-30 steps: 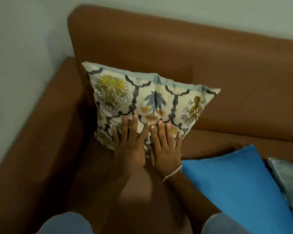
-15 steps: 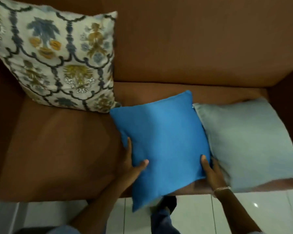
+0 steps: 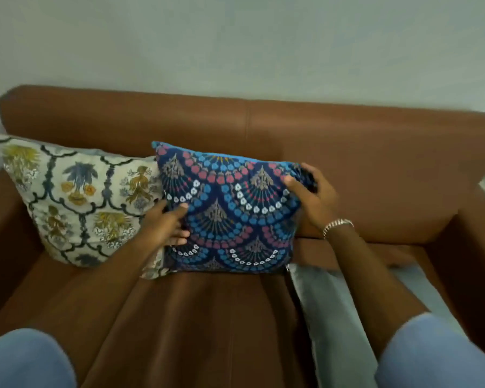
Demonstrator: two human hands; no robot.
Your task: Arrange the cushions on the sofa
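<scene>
**Brown leather sofa (image 3: 375, 152) against a plain pale wall (image 3: 235, 37)**

The sofa fills the width of the view, its backrest set against the grey-green wall and its wide seat creased toward the front edge. At the left end a cream square cushion with blue and mustard floral print (image 3: 76, 197) leans back into the corner. At the right a plain grey fabric cushion (image 3: 333, 317) lies flat on the seat, partly under the right forearm.

Between them stands the dark blue square cushion with scalloped fans of red, blue and white dots (image 3: 230, 217) — upright on its lower edge, back near the backrest, its left edge overlapping the cream cushion. Both hands grip it. The left hand (image 3: 165, 222) clasps the left edge, thumb across the front. The right hand (image 3: 311, 191) curls round the upper right corner, with a silver chain bracelet (image 3: 337, 224) on its wrist. Light blue sleeves (image 3: 25, 359) show at the bottom corners.
</scene>
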